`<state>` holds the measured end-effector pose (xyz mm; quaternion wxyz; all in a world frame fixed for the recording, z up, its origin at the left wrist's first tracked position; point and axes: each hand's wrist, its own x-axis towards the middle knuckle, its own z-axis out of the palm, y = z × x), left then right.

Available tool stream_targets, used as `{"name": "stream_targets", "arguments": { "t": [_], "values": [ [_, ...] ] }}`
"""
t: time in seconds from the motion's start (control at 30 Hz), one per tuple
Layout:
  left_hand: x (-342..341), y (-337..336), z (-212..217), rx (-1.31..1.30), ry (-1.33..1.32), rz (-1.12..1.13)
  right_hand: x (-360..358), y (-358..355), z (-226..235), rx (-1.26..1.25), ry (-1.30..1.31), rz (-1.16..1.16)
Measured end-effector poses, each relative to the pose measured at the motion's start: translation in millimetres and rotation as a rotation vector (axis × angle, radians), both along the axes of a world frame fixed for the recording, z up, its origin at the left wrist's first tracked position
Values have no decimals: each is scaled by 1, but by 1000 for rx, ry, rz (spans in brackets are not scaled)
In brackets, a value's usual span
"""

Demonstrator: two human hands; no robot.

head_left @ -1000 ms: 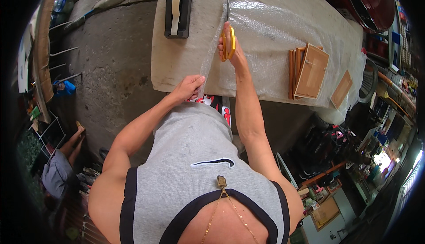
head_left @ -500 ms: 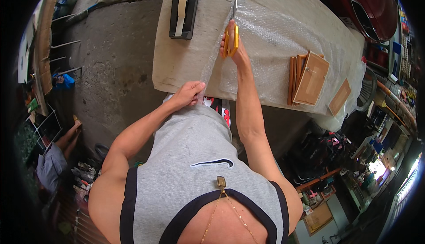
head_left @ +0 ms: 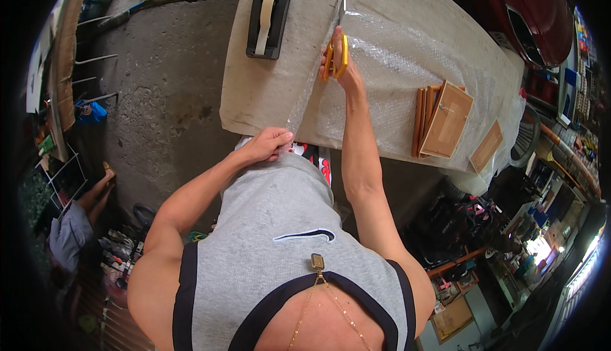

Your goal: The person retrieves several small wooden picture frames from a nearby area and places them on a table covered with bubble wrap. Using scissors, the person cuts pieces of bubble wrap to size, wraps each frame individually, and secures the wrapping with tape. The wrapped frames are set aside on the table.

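While left hand (head_left: 267, 144) pinches bubble wrap (head_left: 407, 71), right hand (head_left: 340, 64) extends scissors (head_left: 337, 49).

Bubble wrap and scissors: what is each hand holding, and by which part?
The right hand holds the yellow-handled scissors by their handle loops, blades pointing away. The left hand pinches the bubble wrap at its near edge, by the table front.

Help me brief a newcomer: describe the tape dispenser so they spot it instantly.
Start at the long cloth-covered table. At its far left end, left of the bubble wrap that the scissors cut, lies the tape dispenser. It is the only black thing there, a long block holding a pale roll.
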<state>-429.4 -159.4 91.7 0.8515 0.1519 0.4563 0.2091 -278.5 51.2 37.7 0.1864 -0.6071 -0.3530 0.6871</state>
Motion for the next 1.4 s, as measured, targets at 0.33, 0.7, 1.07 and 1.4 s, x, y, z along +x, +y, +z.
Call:
{"name": "stream_targets", "arguments": {
  "t": [0.33, 0.7, 1.07, 1.4],
  "values": [
    [-2, -7, 0, 62, 133, -1, -4, 12, 4, -3, 58, 6],
    [-1, -15, -13, 581, 420, 539, -10, 44, 36, -97, 516, -5],
    [74, 40, -17, 228, 616, 442, 314, 33, 122, 901, -659, -110],
    [168, -90, -3, -93, 1092, -203, 555, 1, -1, 533, -1166, -26]
  ]
}}
